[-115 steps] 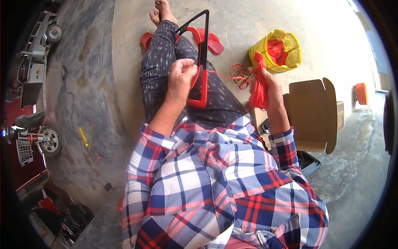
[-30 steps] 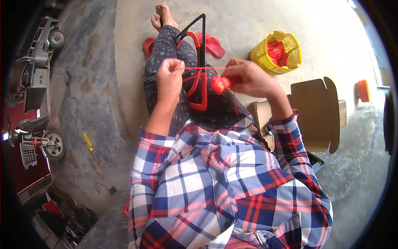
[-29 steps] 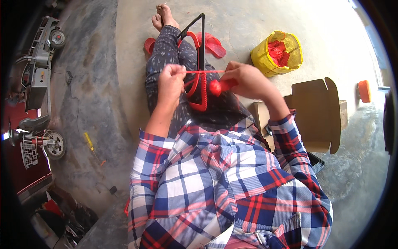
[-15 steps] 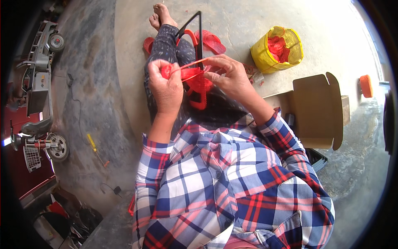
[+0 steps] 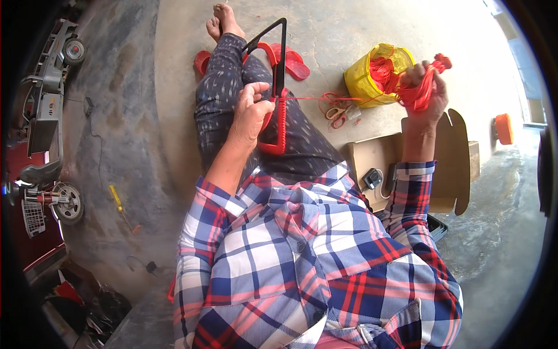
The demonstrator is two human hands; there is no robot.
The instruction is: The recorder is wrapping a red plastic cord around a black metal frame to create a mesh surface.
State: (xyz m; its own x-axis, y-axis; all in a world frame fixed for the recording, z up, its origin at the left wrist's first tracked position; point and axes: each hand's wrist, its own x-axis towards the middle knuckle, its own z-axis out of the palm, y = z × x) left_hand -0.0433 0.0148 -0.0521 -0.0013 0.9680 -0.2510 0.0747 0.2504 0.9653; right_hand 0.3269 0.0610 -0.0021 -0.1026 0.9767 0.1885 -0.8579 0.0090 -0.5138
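A black loop-shaped frame (image 5: 280,64) stands between my legs, its lower part wrapped in red cord. My left hand (image 5: 250,116) has its fingers curled round the frame's near side, at the start of the wrapping; what lies under the fingertips is partly hidden. Off to the right, my right hand (image 5: 423,96) is raised and closed round a bundle of red cord (image 5: 419,98). One taut strand (image 5: 325,99) runs from the frame across toward that bundle.
A yellow bucket (image 5: 356,81) with red material inside stands right of my legs. Scissors (image 5: 335,116) lie beside it. An open cardboard box (image 5: 456,168) holds a black charger (image 5: 372,178). Red slippers (image 5: 297,70) are beyond my legs. A yellow screwdriver (image 5: 116,198) lies at left.
My right hand has moved from the frame out to the right, carrying the cord bundle and drawing a strand straight. My left hand has shifted slightly right and down, next to the frame.
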